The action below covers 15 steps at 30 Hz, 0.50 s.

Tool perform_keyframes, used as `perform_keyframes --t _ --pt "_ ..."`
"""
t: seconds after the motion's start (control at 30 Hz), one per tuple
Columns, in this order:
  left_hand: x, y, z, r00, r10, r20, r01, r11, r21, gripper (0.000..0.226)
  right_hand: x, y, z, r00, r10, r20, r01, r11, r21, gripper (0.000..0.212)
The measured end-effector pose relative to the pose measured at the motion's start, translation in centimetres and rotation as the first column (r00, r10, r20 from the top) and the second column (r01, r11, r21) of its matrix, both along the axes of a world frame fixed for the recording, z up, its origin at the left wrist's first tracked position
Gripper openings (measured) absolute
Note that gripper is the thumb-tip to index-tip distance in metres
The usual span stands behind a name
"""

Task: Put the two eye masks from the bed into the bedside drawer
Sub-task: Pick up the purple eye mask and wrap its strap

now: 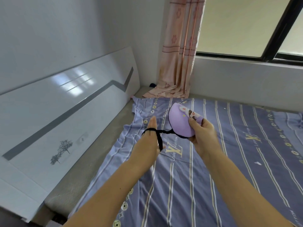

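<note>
Judging from the scene, 1 soft lilac cartoon-print eye mask [181, 124] is pinched by the right hand [202, 136] at 1 o'clock above the striped purple bedsheet [229, 161], its black elastic strap [159, 136] looped around the flat, spread left hand [151, 136], while the 2nd mask and drawer remain unseen, nothing stowed.

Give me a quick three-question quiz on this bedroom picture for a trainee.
1. True or false: the right hand grips the purple eye mask.
2. What loops around the left hand?
A. the mask's black strap
B. the curtain
C. a cord
3. Fill in: the hands are above the striped ____.

Key: 1 true; 2 A; 3 sheet.
</note>
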State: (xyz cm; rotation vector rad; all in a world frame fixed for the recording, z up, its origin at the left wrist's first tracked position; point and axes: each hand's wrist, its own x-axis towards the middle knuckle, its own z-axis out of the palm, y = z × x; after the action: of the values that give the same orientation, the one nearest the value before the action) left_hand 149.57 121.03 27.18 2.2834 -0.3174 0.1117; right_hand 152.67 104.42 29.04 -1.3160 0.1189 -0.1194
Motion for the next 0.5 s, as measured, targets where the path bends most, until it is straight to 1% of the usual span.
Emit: perform_keyframes --t 0.03,0.07,0.1,0.13,0.17,0.2,0.23,0.27,0.3,0.37,0.43,0.5 --pt "0.2 -0.1 0.3 0.99 -0.036 0.136 0.043 0.998 -0.051 0.086 -0.1 0.1 0.0 0.993 0.1 -0.06 -0.096 0.993 0.068 0.015" --pt "0.4 0.0 0.7 0.955 -0.074 0.288 0.078 0.997 -0.002 0.078 -0.3 0.0 0.2 0.963 0.239 -0.122 -0.23 0.97 0.083 0.013" --pt "0.6 0.2 1.0 0.884 -0.118 0.453 0.092 0.993 0.079 0.062 -0.4 -0.4 0.5 0.904 0.389 -0.179 -0.39 0.92 0.03 0.012" --pt "0.8 0.6 1.2 0.802 -0.172 0.572 0.111 0.984 0.141 0.041 -0.5 -0.8 0.7 0.838 0.494 -0.23 -0.522 0.849 -0.077 0.011" --pt "0.9 1.0 1.6 0.76 -0.233 0.606 0.148 0.971 0.187 0.024 -0.4 -1.2 0.8 0.801 0.542 -0.256 -0.593 0.776 -0.214 0.009" --pt "0.6 1.2 2.0 0.752 -0.277 0.598 0.194 0.96 0.201 0.015 -0.3 -1.6 0.8 0.797 0.551 -0.246 -0.603 0.711 -0.361 0.01" --pt "0.3 1.2 2.3 0.758 -0.311 0.574 0.238 0.95 0.201 0.011 -0.1 -1.7 1.0 0.809 0.551 -0.206 -0.573 0.659 -0.487 0.016" --pt "0.0 1.0 2.6 0.766 -0.348 0.541 0.277 0.937 0.21 0.008 0.0 -1.7 1.2 0.804 0.571 -0.166 -0.551 0.611 -0.568 0.022" --pt "-0.3 0.7 2.8 0.767 -0.382 0.515 0.306 0.924 0.23 0.006 0.0 -1.5 1.6 0.77 0.621 -0.145 -0.568 0.565 -0.598 0.027" --pt "-0.7 0.2 2.9 0.739 -0.442 0.508 0.342 0.896 0.283 0.006 -0.1 -0.7 2.2 0.677 0.717 -0.168 -0.66 0.49 -0.57 0.029" --pt "-0.9 -0.2 3.1 0.72 -0.476 0.506 0.362 0.879 0.311 0.006 0.0 -0.2 2.2 0.633 0.753 -0.181 -0.718 0.484 -0.5 0.023" --pt "-1.1 -0.1 3.4 0.704 -0.496 0.509 0.375 0.868 0.326 0.007 0.3 0.0 1.9 0.598 0.778 -0.192 -0.77 0.492 -0.406 0.02"
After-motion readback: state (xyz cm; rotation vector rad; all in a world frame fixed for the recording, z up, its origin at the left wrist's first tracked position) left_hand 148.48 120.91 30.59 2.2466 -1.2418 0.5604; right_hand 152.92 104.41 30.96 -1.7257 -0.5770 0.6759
